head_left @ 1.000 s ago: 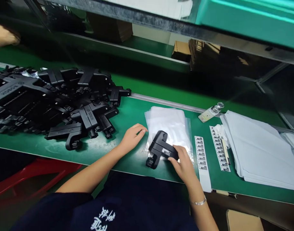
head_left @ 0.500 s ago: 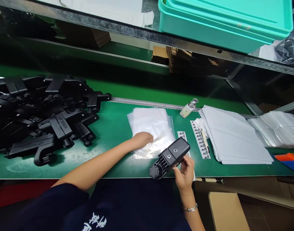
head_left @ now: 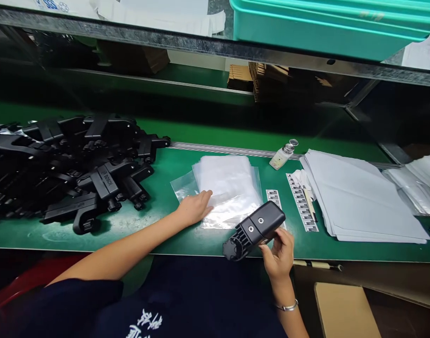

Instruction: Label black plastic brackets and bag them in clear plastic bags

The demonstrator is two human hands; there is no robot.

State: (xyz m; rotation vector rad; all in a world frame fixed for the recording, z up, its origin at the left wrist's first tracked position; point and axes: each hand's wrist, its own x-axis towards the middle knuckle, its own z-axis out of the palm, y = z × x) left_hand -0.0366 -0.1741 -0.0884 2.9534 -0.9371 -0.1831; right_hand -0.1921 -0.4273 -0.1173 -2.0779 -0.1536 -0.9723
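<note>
My right hand (head_left: 280,251) grips a black plastic tool part (head_left: 260,225) with two round metal fittings, ribs and a star-shaped round end. It is tilted above the table's front edge. My left hand (head_left: 194,208) lies on the stack of clear plastic bags (head_left: 229,178), its fingers stretched and the thumb apart. Under that hand, one clear plastic bag (head_left: 182,186) sticks out to the left of the stack. The fingertips touch the plastic; whether they pinch it I cannot tell. Similar black parts (head_left: 105,180) lie heaped at the left, one marked BOSCH.
A small bottle (head_left: 282,156) with a metal top stands behind label strips (head_left: 302,203) and a pen (head_left: 310,204). White sheets (head_left: 362,197) and more plastic bags (head_left: 411,188) lie to the right. Overhead runs a metal-edged shelf (head_left: 200,44) with a turquoise bin (head_left: 320,35).
My left hand has moved left and its fingers have spread; a bag has slid out leftward from the stack. The black tool part stays in my right hand. The view has shifted slightly.
</note>
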